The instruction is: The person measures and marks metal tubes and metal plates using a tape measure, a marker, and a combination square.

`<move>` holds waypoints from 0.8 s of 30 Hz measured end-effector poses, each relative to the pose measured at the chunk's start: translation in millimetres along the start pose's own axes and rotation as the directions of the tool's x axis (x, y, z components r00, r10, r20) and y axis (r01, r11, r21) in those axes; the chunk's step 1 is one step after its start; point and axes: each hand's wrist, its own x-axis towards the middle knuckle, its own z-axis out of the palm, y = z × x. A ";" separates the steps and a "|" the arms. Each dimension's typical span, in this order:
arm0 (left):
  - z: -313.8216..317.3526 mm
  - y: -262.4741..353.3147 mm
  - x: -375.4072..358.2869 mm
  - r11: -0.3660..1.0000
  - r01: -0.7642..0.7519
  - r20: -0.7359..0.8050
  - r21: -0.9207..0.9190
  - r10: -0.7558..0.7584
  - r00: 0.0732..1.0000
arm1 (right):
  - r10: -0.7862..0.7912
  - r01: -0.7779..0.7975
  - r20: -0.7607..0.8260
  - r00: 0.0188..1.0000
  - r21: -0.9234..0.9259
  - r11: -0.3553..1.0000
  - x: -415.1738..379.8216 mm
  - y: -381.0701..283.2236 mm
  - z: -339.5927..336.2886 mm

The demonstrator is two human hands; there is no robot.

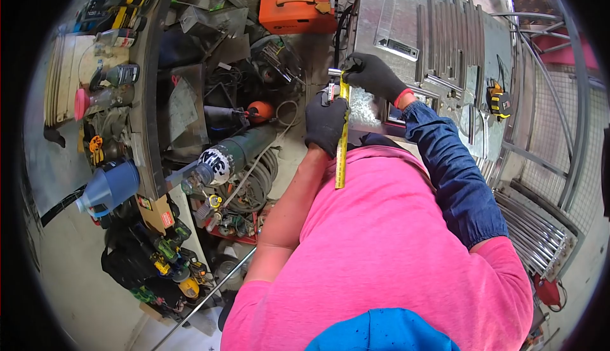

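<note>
A yellow measuring tape strip [341, 160] hangs lengthwise in front of my pink shirt, its lower end loose. My left hand [326, 123], in a dark glove, is closed around it; a small red-and-white piece [330, 90] shows above the fingers. Further up, my right hand [376, 76], gloved with a red cuff, pinches at the strip's upper end. A short shiny metal piece [335, 71] sticks out sideways from these fingertips. Its other end is hidden by the glove. Both hands are at the left edge of a metal-topped workbench [381, 8].
Metal bars [448, 33] and a black-and-yellow tape measure [499, 101] lie on the bench. An orange case [297, 12] stands beyond. On my left are a gas cylinder [238, 154], hoses and a cluttered shelf with a blue bottle [111, 187]. Metal rods [534, 233] are stacked right.
</note>
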 end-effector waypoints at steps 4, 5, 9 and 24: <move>-0.9 -1.0 1.3 1.000 -0.004 0.007 -0.001 0.004 1.000 | -0.002 0.002 0.002 1.000 -0.027 1.000 -1.8 -4.5 -1.5; -1.0 -1.2 1.3 1.000 -0.005 0.008 -0.001 0.005 1.000 | 0.001 -0.002 -0.005 1.000 -0.038 0.999 -2.1 -5.5 -1.3; -0.8 -1.7 2.5 1.000 -0.007 0.010 -0.014 0.007 1.000 | -0.001 0.000 -0.028 1.000 -0.051 0.999 -1.9 -4.0 1.1; 2.0 8.8 -0.7 0.999 -0.008 0.005 0.047 0.008 1.000 | -0.096 0.074 -0.084 0.992 -0.233 0.970 -7.0 -6.5 3.6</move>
